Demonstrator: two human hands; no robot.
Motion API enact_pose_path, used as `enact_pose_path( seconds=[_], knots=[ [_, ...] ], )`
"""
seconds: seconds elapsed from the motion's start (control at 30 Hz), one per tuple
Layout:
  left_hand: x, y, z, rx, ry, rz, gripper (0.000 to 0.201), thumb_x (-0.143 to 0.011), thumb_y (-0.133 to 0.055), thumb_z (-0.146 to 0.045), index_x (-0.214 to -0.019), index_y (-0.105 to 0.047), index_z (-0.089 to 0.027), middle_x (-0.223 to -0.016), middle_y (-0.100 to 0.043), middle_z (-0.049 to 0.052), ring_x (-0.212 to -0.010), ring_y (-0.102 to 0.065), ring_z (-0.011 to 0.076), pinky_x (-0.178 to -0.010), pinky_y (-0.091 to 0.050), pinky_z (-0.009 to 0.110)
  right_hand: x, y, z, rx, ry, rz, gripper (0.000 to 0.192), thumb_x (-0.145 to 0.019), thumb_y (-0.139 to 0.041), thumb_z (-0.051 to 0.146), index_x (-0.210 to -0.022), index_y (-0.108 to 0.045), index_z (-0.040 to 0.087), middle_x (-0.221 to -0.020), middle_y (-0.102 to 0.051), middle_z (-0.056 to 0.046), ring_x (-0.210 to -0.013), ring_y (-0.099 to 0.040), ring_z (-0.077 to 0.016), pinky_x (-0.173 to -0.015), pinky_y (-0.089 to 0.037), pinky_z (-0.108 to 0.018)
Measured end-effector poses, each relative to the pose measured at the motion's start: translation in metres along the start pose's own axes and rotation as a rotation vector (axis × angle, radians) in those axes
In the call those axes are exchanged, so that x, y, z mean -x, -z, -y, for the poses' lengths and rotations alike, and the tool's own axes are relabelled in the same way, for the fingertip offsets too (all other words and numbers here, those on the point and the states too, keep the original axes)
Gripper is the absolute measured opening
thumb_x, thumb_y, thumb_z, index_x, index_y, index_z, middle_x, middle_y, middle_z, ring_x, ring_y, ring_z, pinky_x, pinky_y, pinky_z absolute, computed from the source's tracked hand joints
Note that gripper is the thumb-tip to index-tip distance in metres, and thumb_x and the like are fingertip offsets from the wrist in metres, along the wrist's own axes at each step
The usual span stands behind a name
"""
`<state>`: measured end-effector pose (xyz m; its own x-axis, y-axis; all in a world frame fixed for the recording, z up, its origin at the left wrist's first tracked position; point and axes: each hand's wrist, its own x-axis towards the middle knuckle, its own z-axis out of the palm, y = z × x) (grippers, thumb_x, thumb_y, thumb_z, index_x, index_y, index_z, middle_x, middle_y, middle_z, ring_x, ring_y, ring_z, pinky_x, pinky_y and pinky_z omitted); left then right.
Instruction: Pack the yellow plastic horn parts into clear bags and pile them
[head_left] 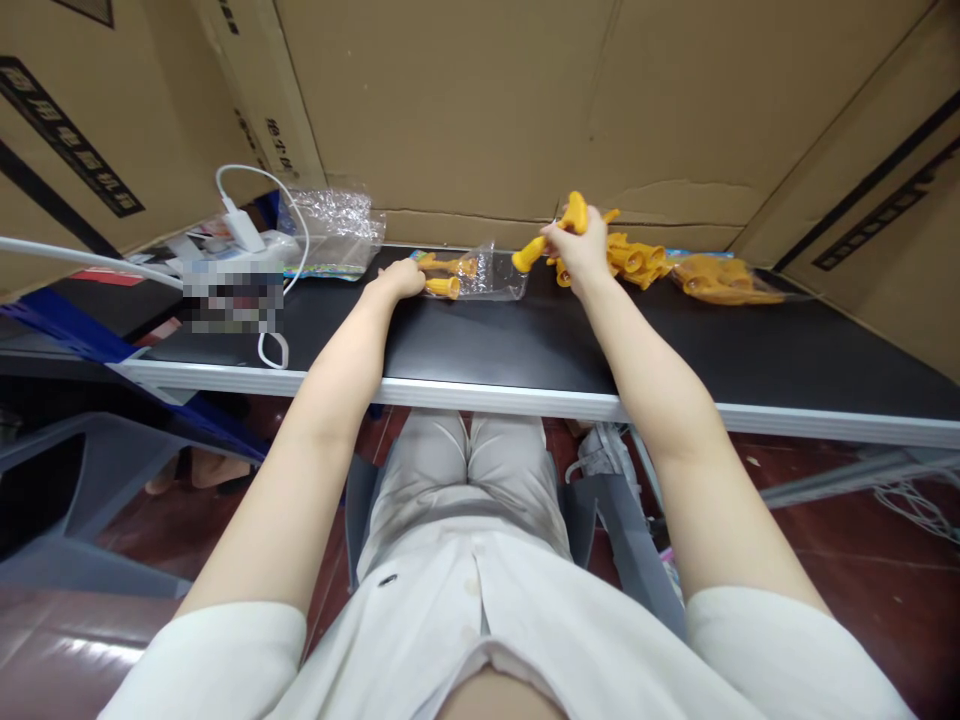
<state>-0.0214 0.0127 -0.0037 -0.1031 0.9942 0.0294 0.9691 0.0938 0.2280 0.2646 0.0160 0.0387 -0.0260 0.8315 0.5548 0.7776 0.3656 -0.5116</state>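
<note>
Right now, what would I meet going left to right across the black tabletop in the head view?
White charging adapter → clear plastic bag → left hand → second clear plastic bag → right hand holding yellow plastic → bagged yellow plastic pieces.

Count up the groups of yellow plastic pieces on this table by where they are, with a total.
At left hand: 1 pair-like cluster
In right hand: 1 held group
Loose heap: 1
Clear bag, far right: 1
Total: 4
</note>
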Motion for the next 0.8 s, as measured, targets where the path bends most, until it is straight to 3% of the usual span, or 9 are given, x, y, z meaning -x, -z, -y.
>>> enact_pose_path(
  seconds=[0.1, 0.2, 0.27, 0.33, 0.47, 0.57, 0.67, 0.8],
  knots=[
    [0.004, 0.004, -0.002, 0.049, 0.028, -0.012, 0.071, -0.091, -0.056, -0.025, -0.160, -0.067, -0.015, -0.167, -0.065, 0.021, -0.159, -0.059, 0.0411, -0.133, -0.044, 0.058, 0.012, -0.015, 0.012, -0.382, -0.256, 0.153, 0.040, -0.102, -0.065, 0.031, -0.140, -0.058, 0.023, -0.116, -0.080, -0.010, -0.096, -0.080, -0.0222, -0.087, -0.068, -0.038],
    [0.006, 0.005, -0.001, 0.089, 0.050, -0.032, 0.071, -0.088, -0.062, -0.024, -0.158, -0.068, -0.012, -0.167, -0.064, 0.025, -0.158, -0.059, 0.0445, -0.133, -0.043, 0.059, 0.021, -0.023, 0.013, -0.529, -0.385, 0.279, 0.046, -0.101, -0.067, 0.030, -0.145, -0.055, 0.024, -0.120, -0.079, -0.009, -0.092, -0.083, -0.0193, -0.087, -0.069, -0.034],
    [0.006, 0.005, 0.000, 0.112, 0.065, -0.043, 0.070, -0.087, -0.066, -0.023, -0.157, -0.068, -0.011, -0.166, -0.064, 0.026, -0.157, -0.059, 0.0442, -0.132, -0.044, 0.056, 0.023, -0.025, 0.009, -0.425, -0.345, 0.304, 0.056, -0.100, -0.068, 0.029, -0.154, -0.053, 0.023, -0.129, -0.078, -0.012, -0.099, -0.083, -0.0222, -0.091, -0.069, -0.037],
    [0.006, 0.006, 0.001, 0.129, 0.078, -0.051, 0.069, -0.087, -0.070, -0.019, -0.155, -0.068, -0.011, -0.164, -0.066, 0.026, -0.155, -0.061, 0.0423, -0.130, -0.046, 0.052, 0.024, -0.024, 0.003, -0.169, -0.198, 0.315, 0.062, -0.099, -0.069, 0.026, -0.159, -0.055, 0.018, -0.140, -0.074, -0.018, -0.117, -0.081, -0.0278, -0.104, -0.066, -0.042],
    [0.007, 0.004, 0.000, 0.166, 0.032, -0.082, 0.062, -0.087, -0.066, -0.011, -0.149, -0.071, -0.014, -0.164, -0.067, 0.020, -0.154, -0.062, 0.0342, -0.131, -0.044, 0.046, 0.026, -0.020, -0.002, 0.292, 0.066, 0.420, 0.044, -0.099, -0.071, 0.021, -0.142, -0.074, 0.012, -0.152, -0.068, -0.022, -0.141, -0.068, -0.0350, -0.123, -0.053, -0.044],
    [0.006, 0.001, -0.003, 0.211, -0.029, -0.116, 0.071, -0.086, -0.060, -0.010, -0.156, -0.069, -0.018, -0.168, -0.066, 0.014, -0.160, -0.058, 0.0315, -0.137, -0.038, 0.047, 0.027, -0.021, 0.000, 0.364, 0.137, 0.463, 0.033, -0.101, -0.070, 0.023, -0.130, -0.082, 0.014, -0.149, -0.071, -0.020, -0.139, -0.069, -0.0345, -0.121, -0.053, -0.043],
    [0.000, -0.005, -0.003, 0.196, -0.079, -0.075, 0.080, -0.087, -0.054, -0.013, -0.166, -0.063, -0.020, -0.176, -0.057, 0.011, -0.169, -0.047, 0.0312, -0.143, -0.026, 0.052, 0.026, -0.025, 0.002, 0.373, 0.158, 0.508, 0.035, -0.100, -0.071, 0.023, -0.132, -0.083, 0.014, -0.144, -0.076, -0.018, -0.137, -0.071, -0.0340, -0.119, -0.055, -0.043],
    [-0.012, -0.011, 0.004, 0.177, -0.189, -0.007, 0.084, -0.088, -0.048, -0.019, -0.172, -0.057, -0.018, -0.180, -0.050, 0.007, -0.170, -0.045, 0.0227, -0.140, -0.030, 0.033, 0.027, -0.026, 0.003, 0.423, 0.100, 0.509, 0.035, -0.101, -0.068, 0.024, -0.131, -0.084, 0.018, -0.137, -0.081, -0.016, -0.131, -0.075, -0.0352, -0.114, -0.058, -0.045]
  ],
)
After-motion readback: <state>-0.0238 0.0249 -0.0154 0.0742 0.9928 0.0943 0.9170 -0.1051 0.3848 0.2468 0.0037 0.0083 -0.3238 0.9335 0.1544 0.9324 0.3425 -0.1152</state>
